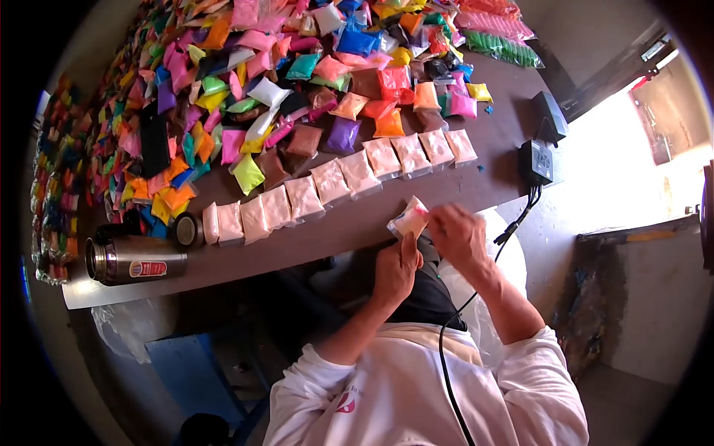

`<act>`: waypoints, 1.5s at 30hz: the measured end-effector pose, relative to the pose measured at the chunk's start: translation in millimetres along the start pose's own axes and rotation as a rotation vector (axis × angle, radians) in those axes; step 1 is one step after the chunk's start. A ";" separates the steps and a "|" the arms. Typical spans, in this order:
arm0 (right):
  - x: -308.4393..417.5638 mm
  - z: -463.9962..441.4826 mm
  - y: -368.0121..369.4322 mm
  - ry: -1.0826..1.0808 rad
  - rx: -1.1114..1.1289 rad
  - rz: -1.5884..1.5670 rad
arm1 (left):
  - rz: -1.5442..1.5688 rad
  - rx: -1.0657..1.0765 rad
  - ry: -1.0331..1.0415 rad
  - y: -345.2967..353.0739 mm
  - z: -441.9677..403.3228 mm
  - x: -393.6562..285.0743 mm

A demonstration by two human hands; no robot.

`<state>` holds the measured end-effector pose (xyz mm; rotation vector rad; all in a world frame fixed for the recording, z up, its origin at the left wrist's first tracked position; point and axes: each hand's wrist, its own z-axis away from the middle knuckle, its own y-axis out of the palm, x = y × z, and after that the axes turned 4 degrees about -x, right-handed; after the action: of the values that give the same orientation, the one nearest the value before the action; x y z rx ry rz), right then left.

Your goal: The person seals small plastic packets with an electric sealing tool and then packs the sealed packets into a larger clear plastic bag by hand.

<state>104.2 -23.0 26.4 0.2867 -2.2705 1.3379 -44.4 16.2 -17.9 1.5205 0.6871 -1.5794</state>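
- Left hand (398,267): curled, thumb and fingers closed about the lower part of a small clear-wrapped packet (408,218); hold appears secure, though the far fingers are hidden.
- Right hand (457,232): fingers bent, half closed, at the packet's right side; blurred, so whether it pinches the wrap cannot be told.
- Location of the packet: between the two hands, in line with the front edge of the desk (327,232), above the lap in this view; height above the desk cannot be judged.
- Nearby: a slanting row of pale packets (330,184) on the desk beyond the hands; a heap of coloured packets (342,136) behind it.
- Risk, spill: should the packet's mouth be loose, a hard squeeze by the left hand could push the filling out; whether it is sealed cannot be seen.
- Risk, drop: a slip at the desk edge would probably send the packet to the lap or floor.
- Risk, snag: a black cable (444,349) runs close by the right forearm and down the sweatshirt (416,401); a wide swing could catch it and jerk the hand.
- Risk, knock: a steel flask (160,255) stands or lies, which is unclear, near the front edge, beyond the row's left end; a sweeping left arm could strike it.
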 end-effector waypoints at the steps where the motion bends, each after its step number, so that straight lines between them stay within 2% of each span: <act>1: -13.6 -3.6 0.4 0.080 -0.050 0.058 | -0.061 0.001 0.028 -1.2 -0.8 3.8; 3: -18.3 -8.6 -11.9 0.201 -0.095 0.119 | -0.116 -0.003 0.072 -2.9 -6.7 5.6; 4: -9.7 -13.0 -16.6 0.189 -0.091 0.116 | -0.200 -0.017 0.142 -4.0 -6.4 7.4; 6: 16.6 -6.8 -21.6 -0.024 -0.087 0.026 | -0.291 -0.017 0.182 -4.7 6.2 10.9; 7: 26.8 -5.7 -22.8 -0.118 -0.014 0.036 | -0.342 -0.043 0.267 -1.8 3.0 9.3; 8: 30.8 -4.9 -19.6 -0.196 0.029 0.038 | -0.367 -0.028 0.268 -2.4 3.4 6.5; 10: 27.5 -8.0 -14.6 -0.253 0.152 0.084 | -0.392 -0.013 0.268 -2.2 3.7 1.8; 12: 17.9 -14.6 -15.0 -0.254 0.142 0.132 | -0.348 0.000 0.174 -0.8 0.3 -3.1; 14: 4.2 -17.4 -16.2 -0.252 0.138 0.181 | -0.382 -0.003 0.175 -0.5 -2.2 -11.8; 16: -11.9 -21.0 -19.1 -0.148 0.042 0.331 | -0.408 -0.012 0.184 0.3 -2.0 -8.1; 17: -18.0 -22.3 -23.8 -0.092 0.026 0.269 | -0.488 -0.039 0.266 -0.2 -1.4 5.9; 19: 6.3 -22.5 -29.3 -0.124 0.021 0.228 | -0.596 -0.069 0.417 -1.0 0.5 14.7; 20: 21.1 -15.3 -32.2 -0.130 0.004 0.192 | -0.596 -0.064 0.404 -0.4 5.9 17.6; 22: 37.9 -11.0 -32.7 -0.187 0.085 0.137 | -0.717 -0.163 0.596 4.7 3.1 16.5; 23: 39.5 -8.2 -29.2 -0.197 0.136 0.143 | -0.714 -0.162 0.595 5.5 3.5 15.3; 25: 31.8 -4.7 -22.3 -0.207 0.186 0.147 | -0.552 -0.029 0.539 3.8 1.1 -4.0; 28: 14.0 -11.4 -24.3 -0.077 0.100 0.238 | -0.583 -0.032 0.462 3.3 -1.8 2.3; 30: 18.5 -13.1 -30.5 -0.069 0.045 0.223 | -0.643 -0.074 0.520 5.0 -0.6 5.1; 33: 29.4 -1.5 -29.0 -0.183 0.157 0.164 | -0.683 -0.091 0.565 4.2 0.5 2.8; 38: 26.9 -11.8 -33.3 -0.190 0.137 0.250 | -0.688 -0.117 0.557 7.4 -1.3 0.8; 41: 33.6 -6.7 -37.9 -0.296 0.181 0.180 | -0.671 -0.089 0.567 6.1 -2.0 1.9; 44: 29.4 -12.7 -38.9 -0.265 0.219 0.274 | -0.722 -0.096 0.622 7.2 2.8 5.8; 45: 24.3 -16.9 -38.5 -0.308 0.165 0.247 | -0.720 -0.099 0.623 7.6 2.0 2.9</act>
<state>104.2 -26.0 74.9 0.2929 -2.5152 1.7150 -38.8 10.0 -19.3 1.8100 1.7923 -1.4976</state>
